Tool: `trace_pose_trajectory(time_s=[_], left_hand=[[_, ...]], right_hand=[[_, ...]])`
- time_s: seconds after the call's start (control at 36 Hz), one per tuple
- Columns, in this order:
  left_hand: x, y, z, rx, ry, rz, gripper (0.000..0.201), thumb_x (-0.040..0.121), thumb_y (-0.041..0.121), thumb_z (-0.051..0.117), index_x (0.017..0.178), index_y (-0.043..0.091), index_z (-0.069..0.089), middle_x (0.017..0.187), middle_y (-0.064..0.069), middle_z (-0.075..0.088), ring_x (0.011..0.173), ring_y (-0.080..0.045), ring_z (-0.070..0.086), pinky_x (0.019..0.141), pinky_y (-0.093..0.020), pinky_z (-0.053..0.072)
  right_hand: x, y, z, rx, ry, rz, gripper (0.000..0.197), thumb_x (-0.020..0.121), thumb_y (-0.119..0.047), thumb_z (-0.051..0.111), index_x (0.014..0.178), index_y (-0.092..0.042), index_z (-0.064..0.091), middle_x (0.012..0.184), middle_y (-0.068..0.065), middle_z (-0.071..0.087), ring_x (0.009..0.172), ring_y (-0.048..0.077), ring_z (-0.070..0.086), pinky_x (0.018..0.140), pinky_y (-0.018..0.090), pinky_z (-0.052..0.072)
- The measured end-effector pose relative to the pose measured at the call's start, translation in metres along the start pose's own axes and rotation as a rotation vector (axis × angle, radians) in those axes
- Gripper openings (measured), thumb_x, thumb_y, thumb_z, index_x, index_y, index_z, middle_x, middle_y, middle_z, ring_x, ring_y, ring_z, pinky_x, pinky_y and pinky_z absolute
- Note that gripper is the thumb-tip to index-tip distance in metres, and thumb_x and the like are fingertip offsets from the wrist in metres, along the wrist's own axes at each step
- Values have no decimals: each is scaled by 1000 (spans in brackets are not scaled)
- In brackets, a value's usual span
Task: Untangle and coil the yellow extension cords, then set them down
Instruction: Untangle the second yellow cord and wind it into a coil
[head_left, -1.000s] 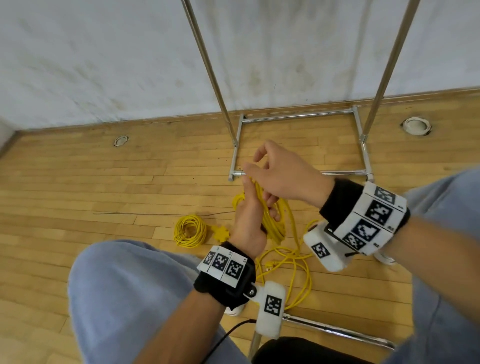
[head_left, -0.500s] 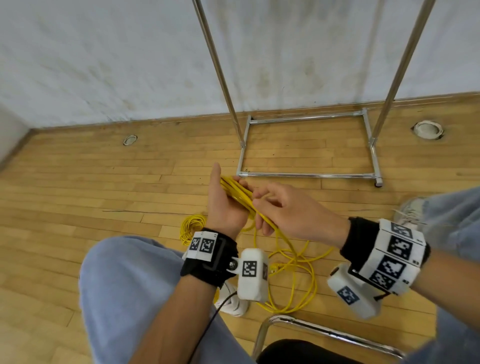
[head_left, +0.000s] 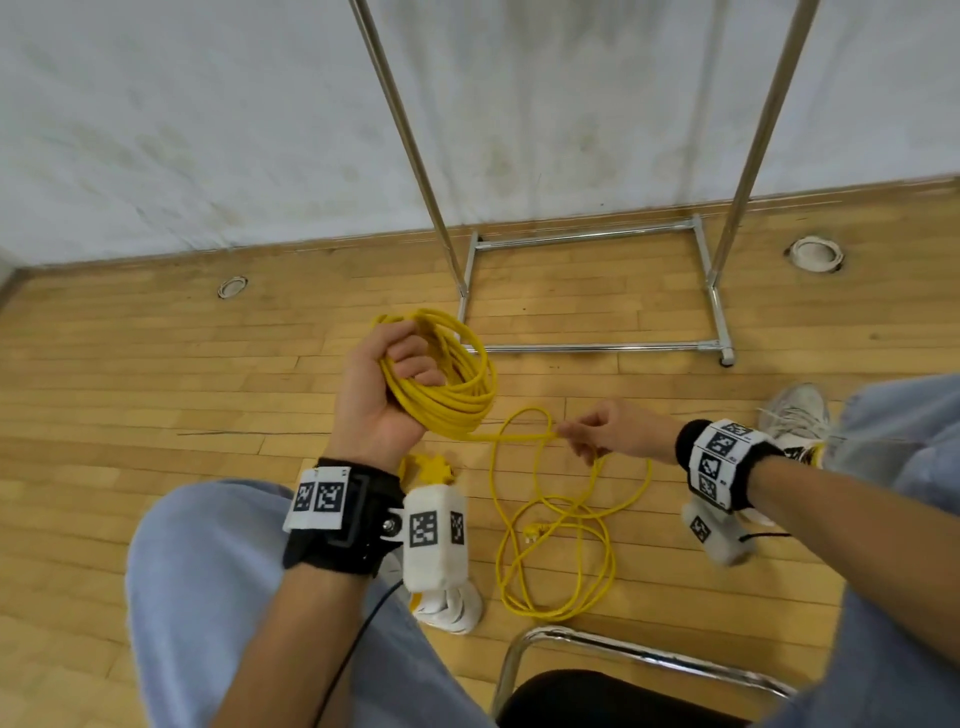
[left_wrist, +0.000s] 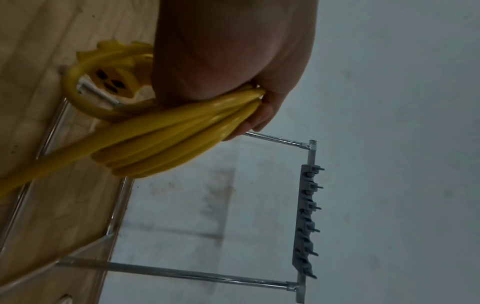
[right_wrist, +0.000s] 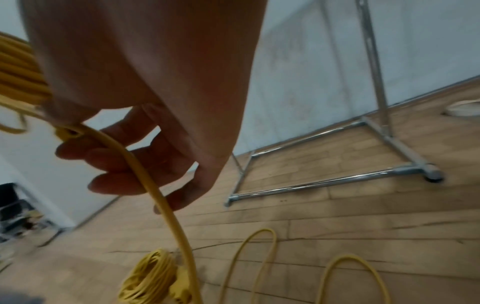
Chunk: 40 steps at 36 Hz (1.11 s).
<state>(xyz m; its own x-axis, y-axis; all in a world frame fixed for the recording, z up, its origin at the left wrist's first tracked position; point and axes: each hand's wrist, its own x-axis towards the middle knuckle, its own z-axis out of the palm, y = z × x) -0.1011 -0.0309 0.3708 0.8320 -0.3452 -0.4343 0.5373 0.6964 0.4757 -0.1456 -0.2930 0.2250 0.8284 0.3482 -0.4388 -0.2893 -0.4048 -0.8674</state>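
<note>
— Where is the yellow extension cord?
— Its loose loops lie on the floor below the right hand, which pinches one strand. The left hand clenches the coil, just beside.

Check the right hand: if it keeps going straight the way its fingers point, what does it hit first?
Likely the coil gripped in the left hand. The right hand, pinching the loose cord, points leftward at that bundle with nothing between them in the head view. Depth is uncertain.
</note>
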Motion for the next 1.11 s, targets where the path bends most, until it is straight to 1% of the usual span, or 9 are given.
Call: trace_pose_trajectory(time_s=[0.17, 0.25, 0.44, 0.56, 0.67, 0.78, 0.92, 1.03, 1.11], left_hand=[[-2, -3, -6, 180, -201, -215, 38, 75, 4, 78, 88, 17, 45, 53, 10, 41, 38, -4, 39, 43, -20, 34], [-5, -4, -5, 218, -248, -302, 27, 79, 7, 73, 94, 10, 51, 51, 11, 41, 36, -4, 39, 42, -19, 32], [-3, -13, -4, 376, -204, -400, 28, 80, 11, 75, 91, 12, 49, 49, 11, 38, 34, -2, 36, 40, -19, 26], [-2, -30, 1, 579, -58, -414, 14, 91, 24, 60, 84, 13, 54, 46, 10, 36, 31, -3, 32, 37, -18, 24], [4, -46, -2, 617, 63, -404, 23, 84, 34, 67, 79, 14, 57, 50, 9, 37, 36, -5, 33, 38, -19, 28], [11, -59, -8, 694, 80, -343, 34, 96, 42, 61, 76, 15, 57, 55, 4, 39, 43, -10, 35, 43, -23, 34], [19, -70, -14, 687, 112, -286, 53, 90, 68, 61, 72, 19, 55, 58, 6, 38, 46, -9, 38, 43, -25, 38], [21, -77, -13, 585, 148, -154, 66, 88, 79, 48, 101, 17, 67, 65, 4, 44, 52, -9, 42, 48, -25, 40], [18, -80, -2, 545, 150, -76, 66, 102, 68, 31, 83, 21, 73, 61, -1, 46, 54, -12, 45, 55, -28, 38]], right_hand=[[6, 14, -26, -226, 263, 119, 70, 86, -81, 43, 57, -17, 44, 51, -1, 46, 41, 7, 37, 58, 27, 37], [10, 11, -37, -287, 387, 152, 70, 84, -86, 33, 55, -22, 29, 50, -2, 28, 41, 11, 22, 52, 29, 23], [30, -24, -54, -333, 535, 203, 69, 105, -61, 35, 53, -16, 33, 47, -2, 31, 42, 17, 29, 49, 31, 26], [36, -59, -59, -147, 448, 174, 59, 107, -46, 45, 58, -12, 47, 53, -1, 37, 46, 16, 30, 48, 28, 27], [29, -101, -57, 251, 144, 216, 55, 107, -50, 45, 92, -3, 69, 68, -3, 49, 48, 7, 30, 39, 17, 27], [12, -135, -44, 302, -33, 134, 61, 104, -54, 51, 109, 3, 72, 75, 0, 59, 61, 9, 52, 57, 21, 47], [-9, -162, -17, 244, 31, -60, 45, 101, -45, 62, 111, -1, 65, 90, 12, 65, 69, 15, 61, 64, 26, 53], [-28, -175, -6, 34, 119, -166, 47, 101, -45, 63, 133, -12, 56, 104, 12, 74, 67, 16, 71, 63, 29, 60], [-44, -175, 9, -109, 156, -230, 44, 100, -47, 63, 133, -20, 51, 103, 6, 74, 67, 20, 75, 70, 41, 65]])
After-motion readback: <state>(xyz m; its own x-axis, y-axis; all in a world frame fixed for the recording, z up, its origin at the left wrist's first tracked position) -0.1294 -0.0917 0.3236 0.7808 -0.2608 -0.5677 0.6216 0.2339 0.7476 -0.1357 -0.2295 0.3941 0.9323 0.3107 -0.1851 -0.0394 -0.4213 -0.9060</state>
